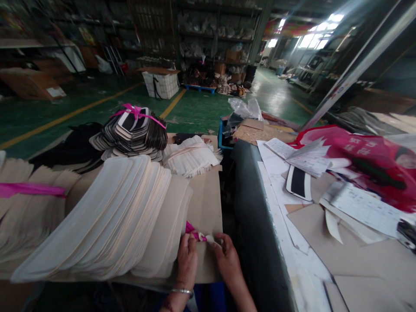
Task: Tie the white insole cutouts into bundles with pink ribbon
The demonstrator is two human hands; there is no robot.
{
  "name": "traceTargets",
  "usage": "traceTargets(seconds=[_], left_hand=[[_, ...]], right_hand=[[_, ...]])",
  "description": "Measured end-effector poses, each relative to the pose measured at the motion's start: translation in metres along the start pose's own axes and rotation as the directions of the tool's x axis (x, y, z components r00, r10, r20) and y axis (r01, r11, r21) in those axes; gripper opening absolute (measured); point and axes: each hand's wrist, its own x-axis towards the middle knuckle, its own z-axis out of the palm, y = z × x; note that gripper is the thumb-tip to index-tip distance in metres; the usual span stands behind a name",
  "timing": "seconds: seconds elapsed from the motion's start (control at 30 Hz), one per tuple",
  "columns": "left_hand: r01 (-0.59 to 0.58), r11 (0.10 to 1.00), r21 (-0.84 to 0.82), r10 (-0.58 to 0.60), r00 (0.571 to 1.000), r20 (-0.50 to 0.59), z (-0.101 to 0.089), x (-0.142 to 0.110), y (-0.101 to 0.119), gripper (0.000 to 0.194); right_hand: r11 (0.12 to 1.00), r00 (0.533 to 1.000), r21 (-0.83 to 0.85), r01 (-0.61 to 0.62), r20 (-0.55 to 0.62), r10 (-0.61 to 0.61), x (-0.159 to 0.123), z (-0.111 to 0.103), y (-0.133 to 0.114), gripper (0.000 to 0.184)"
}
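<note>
With left hand (187, 259) and right hand (229, 261) nearest, gripping the pink-and-white strip (200, 237) between closed fingers (192, 244) over the worktop (206, 206), beside the leaning panels (110, 225), and liable to lose the twist through slack pinching or topple the panels by tugging sideways.

The tan counter (208, 195) carries a large fanned stack of cream curved panels (107, 216), with a pink-banded stack (32, 221) to its left; behind lie a pink-tied bundle of black-and-white pieces (133, 130), white pieces (190, 157) and black fabric (73, 145).
</note>
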Motion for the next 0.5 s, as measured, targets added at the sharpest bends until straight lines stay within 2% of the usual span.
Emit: traceTargets(seconds=[0.13, 0.33, 0.5], left_hand=[[-0.053, 0.998, 0.037, 0.05, 0.997, 0.056, 0.0, 0.002, -0.003, 0.04], [-0.218, 0.971, 0.095, 0.213, 0.975, 0.06, 0.003, 0.006, -0.013, 0.043], [-0.303, 0.942, 0.141, 0.296, 0.953, 0.069, 0.003, 0.007, -0.014, 0.041]], right_hand=[[0.997, 1.0, 0.074, -0.016, -0.023, 0.017, 0.003, -0.008, -0.01, 0.026], [0.984, 0.993, 0.172, -0.038, -0.106, 0.057, 0.005, -0.016, -0.026, 0.029], [0.976, 0.982, 0.216, -0.03, -0.176, 0.069, 0.007, -0.021, -0.033, 0.029]])
